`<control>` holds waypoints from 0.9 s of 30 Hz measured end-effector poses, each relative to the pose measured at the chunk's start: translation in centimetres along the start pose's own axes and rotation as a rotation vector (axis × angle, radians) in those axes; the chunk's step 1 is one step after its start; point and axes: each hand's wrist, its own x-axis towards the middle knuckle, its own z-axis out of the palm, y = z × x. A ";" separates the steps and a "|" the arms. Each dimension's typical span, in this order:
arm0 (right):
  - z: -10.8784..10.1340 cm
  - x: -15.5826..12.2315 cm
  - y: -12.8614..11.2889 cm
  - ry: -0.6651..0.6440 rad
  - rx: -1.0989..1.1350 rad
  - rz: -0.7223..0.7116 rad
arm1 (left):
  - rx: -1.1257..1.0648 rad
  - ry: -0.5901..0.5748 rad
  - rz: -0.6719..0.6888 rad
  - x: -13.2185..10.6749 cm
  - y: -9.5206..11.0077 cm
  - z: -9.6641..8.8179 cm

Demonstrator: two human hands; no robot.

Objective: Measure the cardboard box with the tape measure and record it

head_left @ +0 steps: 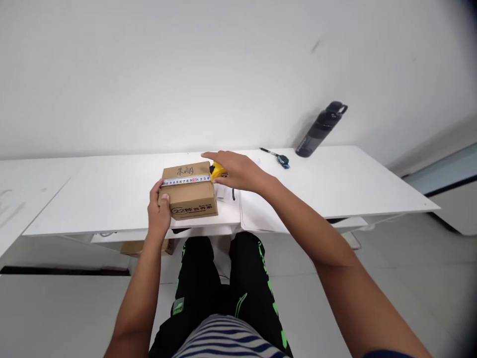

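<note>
A brown cardboard box (192, 191) with handwriting on top and printing on its near side sits at the front of the white table. Across its top lies the pulled-out blade of a yellow tape measure (217, 170), numbers facing up. My right hand (238, 170) is closed around the tape measure's case at the box's right edge. At the left edge, my left hand (159, 206) grips the box's corner, its fingers by the blade's end and its thumb on the near side. The blade's very tip is hidden by those fingers.
A dark water bottle (320, 130) stands near the wall on the right. Left of it lie a pen (267, 151) and a small dark teal object (282, 160). White papers (257, 211) lie at the table's front edge. Another cardboard box (132, 247) is below the tabletop (112, 194).
</note>
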 end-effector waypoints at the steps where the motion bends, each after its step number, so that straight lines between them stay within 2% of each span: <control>1: -0.2 0.2 -0.3 -0.007 -0.008 0.001 | 0.007 -0.006 -0.012 -0.1 0.0 -0.2; 9: -0.6 -0.6 -1.8 -0.045 -0.045 0.043 | 0.092 -0.049 -0.085 -0.3 0.6 -1.0; 13: -0.7 -0.8 -2.4 -0.038 -0.082 0.065 | 0.141 -0.111 -0.068 -0.4 1.0 -0.9; 16: -0.4 -0.3 -3.1 -0.025 -0.111 0.027 | 0.142 -0.128 -0.042 -0.5 1.0 -1.0; 21: 2.7 2.7 -4.4 -0.054 -0.011 -0.030 | 0.149 -0.203 -0.025 -0.7 1.1 -1.5; 27: 7.0 6.6 -6.1 0.054 0.149 -0.161 | 0.129 -0.193 -0.045 -1.2 1.5 -1.9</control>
